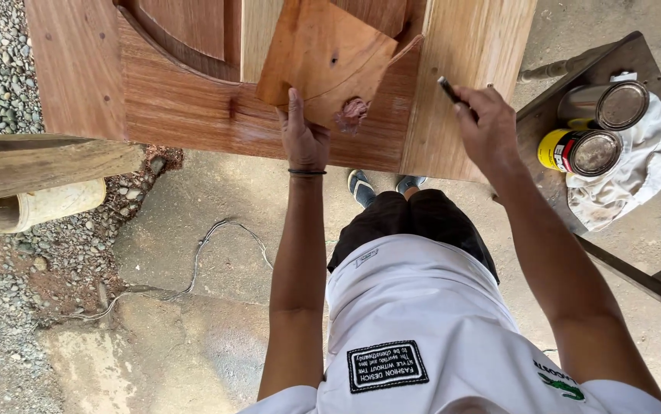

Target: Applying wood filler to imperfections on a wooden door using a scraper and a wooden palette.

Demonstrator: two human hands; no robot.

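Observation:
A large wooden door (185, 107) with a curved panel lies flat in front of me. On it rests a thin brown wooden board (323, 54) carrying a lump of reddish-brown putty (353, 113). My left hand (302, 138) grips the near edge of that board, thumb on top. My right hand (486, 126) is closed around a thin dark tool (448, 88), a putty knife by its look, above the paler right stile of the door.
Two tin cans, one silver (605, 103) and one yellow (576, 150), lie on a white rag (637, 169) on a dark stool at right. A wooden beam (47, 161) and pale pipe (31, 208) lie left. Gravel, a cord and my sandalled feet are below.

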